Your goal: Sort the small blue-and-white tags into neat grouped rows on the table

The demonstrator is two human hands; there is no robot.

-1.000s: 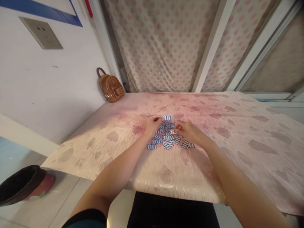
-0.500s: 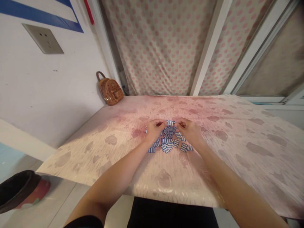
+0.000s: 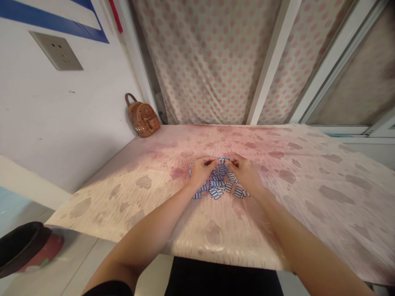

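Several small, flat white pieces with blue edges and stripes lie in a loose pile (image 3: 217,183) on the table; they look like labels or paper strips, but I cannot tell which. Above the pile's far side, a small blue-and-white striped piece (image 3: 222,160) is pinched between both my hands. My left hand (image 3: 203,169) is closed, thumb and forefinger meeting at the piece's left end. From the other side, my right hand (image 3: 244,169) is closed too, its fingertips at the right end. My left hand partly covers a few pieces (image 3: 191,166) beside it.
A patterned plastic cloth (image 3: 148,205) covers the table. At the back left corner a small brown backpack-shaped bag (image 3: 144,118) leans by the wall. A dotted curtain (image 3: 210,61) hangs behind the table. On the floor at left stands a dark-rimmed bin (image 3: 43,250).
The piece between my fingertips has tilted and shows less of its white face. My fingers have shifted slightly around it. The pile looks nearly the same.
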